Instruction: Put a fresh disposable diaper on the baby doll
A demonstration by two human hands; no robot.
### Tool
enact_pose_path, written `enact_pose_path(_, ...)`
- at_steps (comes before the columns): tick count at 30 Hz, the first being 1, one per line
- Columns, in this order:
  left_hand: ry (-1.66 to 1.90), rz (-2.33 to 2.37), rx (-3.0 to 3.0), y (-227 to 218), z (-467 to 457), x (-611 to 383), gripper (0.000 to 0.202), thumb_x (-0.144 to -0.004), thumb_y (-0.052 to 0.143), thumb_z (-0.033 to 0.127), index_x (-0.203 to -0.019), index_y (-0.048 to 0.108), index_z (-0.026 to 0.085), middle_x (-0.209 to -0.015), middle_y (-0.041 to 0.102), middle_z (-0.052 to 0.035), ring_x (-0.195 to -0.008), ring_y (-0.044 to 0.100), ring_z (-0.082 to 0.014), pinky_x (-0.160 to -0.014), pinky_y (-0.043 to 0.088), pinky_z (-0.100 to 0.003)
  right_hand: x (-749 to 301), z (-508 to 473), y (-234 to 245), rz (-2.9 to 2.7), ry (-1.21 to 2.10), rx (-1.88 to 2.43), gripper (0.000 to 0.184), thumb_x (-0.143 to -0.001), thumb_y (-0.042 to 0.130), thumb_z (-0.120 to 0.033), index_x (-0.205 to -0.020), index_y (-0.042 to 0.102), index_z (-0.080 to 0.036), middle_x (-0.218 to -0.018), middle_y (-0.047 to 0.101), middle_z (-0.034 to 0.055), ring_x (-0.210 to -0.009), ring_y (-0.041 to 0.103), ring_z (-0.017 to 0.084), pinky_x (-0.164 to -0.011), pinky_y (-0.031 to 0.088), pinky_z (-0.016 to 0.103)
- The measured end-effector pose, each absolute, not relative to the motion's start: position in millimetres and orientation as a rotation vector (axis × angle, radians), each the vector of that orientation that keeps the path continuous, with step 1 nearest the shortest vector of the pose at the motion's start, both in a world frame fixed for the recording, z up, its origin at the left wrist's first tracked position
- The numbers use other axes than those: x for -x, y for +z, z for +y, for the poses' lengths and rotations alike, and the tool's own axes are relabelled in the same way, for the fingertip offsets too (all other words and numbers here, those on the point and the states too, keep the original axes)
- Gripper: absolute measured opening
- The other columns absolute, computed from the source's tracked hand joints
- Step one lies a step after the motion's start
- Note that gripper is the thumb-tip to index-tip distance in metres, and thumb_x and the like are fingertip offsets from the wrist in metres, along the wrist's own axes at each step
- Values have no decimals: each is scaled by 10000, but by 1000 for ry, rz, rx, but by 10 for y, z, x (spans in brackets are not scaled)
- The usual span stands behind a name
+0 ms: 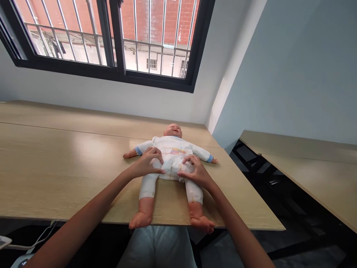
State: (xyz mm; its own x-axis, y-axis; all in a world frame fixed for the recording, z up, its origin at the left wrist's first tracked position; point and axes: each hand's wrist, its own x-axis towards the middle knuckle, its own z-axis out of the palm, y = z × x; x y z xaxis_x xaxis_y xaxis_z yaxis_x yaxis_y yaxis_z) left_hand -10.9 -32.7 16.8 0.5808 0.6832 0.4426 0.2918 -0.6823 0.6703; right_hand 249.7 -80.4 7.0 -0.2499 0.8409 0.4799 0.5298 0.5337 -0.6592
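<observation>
A baby doll [173,143] in a white suit with blue cuffs lies on its back on the wooden table, its head away from me. Around its hips, over the suit, is a white diaper [170,167] with thin yellowish lines. My left hand [147,162] curls round the diaper's left side, thumb below and fingers above. At the right side my right hand [195,171] does the same with bent fingers. Both hands touch the diaper at the doll's hips; what lies under the fingertips is hidden. The doll's bare feet reach the table's front edge.
The light wooden table [69,167] runs to the wall under a barred window [156,41]. Across a dark gap at the right stands a second table [306,156]. White cables [36,242] hang below the front edge at the left.
</observation>
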Motion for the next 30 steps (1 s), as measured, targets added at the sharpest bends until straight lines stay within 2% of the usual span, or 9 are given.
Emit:
enact_pose_path(4,935,739,-2194,142,-321,93,318,-668,820,498,-786,713,223,-1018,483,-67,-1061,456,-264,-1005,342,-387,-2506,-797,35,-1973,400,1050,201,-762,768,-344,-907,698,-224,-1030,530,65,-1048,510,234,-994,391,420)
enact_pose_path(9,869,751,-2183,125,-346,76,342,-696,785,538,-729,707,207,-1011,464,-58,-1048,450,-252,-1020,337,-390,-2502,-777,1,-2033,335,1001,233,-717,817,-337,-907,734,-232,-1050,533,72,-1063,506,239,-1003,378,418)
enact_pose_path(14,821,772,-2163,118,-340,81,381,-704,769,554,-719,684,184,-1024,466,-53,-1058,445,-245,-1047,314,-398,-2497,-748,8,-2044,350,981,93,-788,760,-311,-795,745,-219,-965,551,66,-987,522,225,-955,382,403)
enact_pose_path(23,791,755,-2116,141,-298,121,382,-720,762,550,-754,692,176,-1053,467,-57,-1041,467,-229,-984,357,-370,-2594,-743,74,-2046,452,972,121,-809,740,-342,-804,731,-222,-962,596,51,-1000,527,219,-948,376,384)
enact_pose_path(30,824,734,-2121,122,-323,113,417,-699,767,586,-748,694,178,-1029,459,-59,-1051,472,-236,-1021,351,-380,-2574,-757,56,-1999,453,961,204,-805,729,-431,-789,735,-227,-952,610,57,-1001,551,218,-937,392,378)
